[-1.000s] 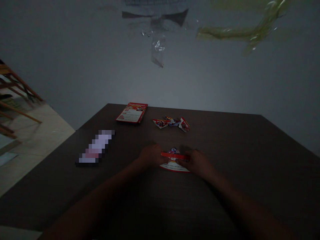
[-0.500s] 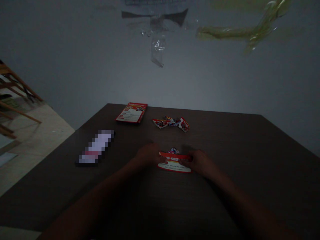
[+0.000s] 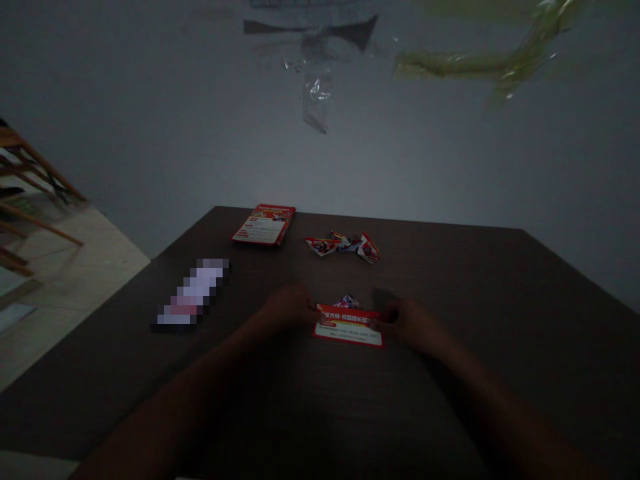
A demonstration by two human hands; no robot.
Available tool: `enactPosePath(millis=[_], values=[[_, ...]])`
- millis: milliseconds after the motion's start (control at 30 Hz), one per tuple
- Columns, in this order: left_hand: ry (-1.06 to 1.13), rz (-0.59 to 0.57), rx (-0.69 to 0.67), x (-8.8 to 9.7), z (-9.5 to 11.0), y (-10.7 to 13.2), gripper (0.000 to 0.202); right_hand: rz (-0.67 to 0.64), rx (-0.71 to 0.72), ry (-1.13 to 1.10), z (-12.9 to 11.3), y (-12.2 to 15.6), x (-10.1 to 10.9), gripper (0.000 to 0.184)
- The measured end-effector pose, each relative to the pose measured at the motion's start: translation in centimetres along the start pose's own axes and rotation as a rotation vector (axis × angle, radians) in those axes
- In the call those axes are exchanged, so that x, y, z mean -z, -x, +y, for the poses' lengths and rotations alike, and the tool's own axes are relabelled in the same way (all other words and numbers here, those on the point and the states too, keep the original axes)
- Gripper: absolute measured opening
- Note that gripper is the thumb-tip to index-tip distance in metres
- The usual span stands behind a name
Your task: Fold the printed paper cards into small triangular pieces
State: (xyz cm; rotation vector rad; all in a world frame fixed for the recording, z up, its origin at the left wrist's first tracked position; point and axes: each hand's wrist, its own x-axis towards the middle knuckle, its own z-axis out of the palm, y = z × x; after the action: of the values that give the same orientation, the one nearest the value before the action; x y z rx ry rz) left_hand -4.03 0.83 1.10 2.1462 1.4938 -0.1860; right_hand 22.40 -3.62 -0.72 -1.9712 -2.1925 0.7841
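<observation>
A red and white paper leaflet (image 3: 349,327) lies on the dark table (image 3: 500,320) in front of me. My left hand (image 3: 290,307) pinches its left edge and my right hand (image 3: 407,320) pinches its right edge, fingers closed on the paper. The far part of the leaflet looks folded toward me, leaving a red band along the top. A small folded paper piece (image 3: 346,301) sits just behind the leaflet. The light is dim and my fingers are hard to make out.
Several folded paper shapes (image 3: 344,245) lie further back. A stack of red leaflets (image 3: 263,225) sits at the far left of the table. A blurred rectangular object (image 3: 193,293) lies at the left. A grey wall (image 3: 150,120) rises behind; wooden furniture (image 3: 30,193) stands left.
The leaflet's folded part has flattened and more of its printed red face shows. Both hands have moved slightly apart toward its side edges.
</observation>
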Motion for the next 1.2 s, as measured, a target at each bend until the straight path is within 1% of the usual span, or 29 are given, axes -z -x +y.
enactPosePath(millis=[200,467,700,767,933,1067,1200], values=[[0.046,-0.005,0.052,0.1,-0.9,0.0,0.040,-0.020,-0.036,-0.016,0.9,0.2,0.6,0.032],[0.077,-0.009,0.076,0.1,-1.8,-0.2,0.038,-0.028,-0.041,-0.042,0.9,0.5,0.7,0.028],[0.106,-0.021,0.043,0.0,-1.8,-0.3,0.036,-0.044,-0.015,-0.067,1.3,0.3,0.7,0.025],[0.129,-0.016,0.033,0.0,-1.9,-0.4,0.033,-0.019,0.001,-0.082,1.3,0.3,0.6,0.026],[0.187,0.004,-0.029,-0.2,-1.8,-0.5,0.026,0.045,0.092,-0.102,1.1,0.6,0.4,0.035],[0.208,0.042,-0.122,-0.3,-1.3,-0.2,0.022,0.055,0.151,-0.126,0.7,0.8,0.1,0.029],[0.215,0.078,-0.160,-0.4,-0.8,0.2,0.021,0.101,0.168,-0.103,0.0,0.8,-0.3,0.022]])
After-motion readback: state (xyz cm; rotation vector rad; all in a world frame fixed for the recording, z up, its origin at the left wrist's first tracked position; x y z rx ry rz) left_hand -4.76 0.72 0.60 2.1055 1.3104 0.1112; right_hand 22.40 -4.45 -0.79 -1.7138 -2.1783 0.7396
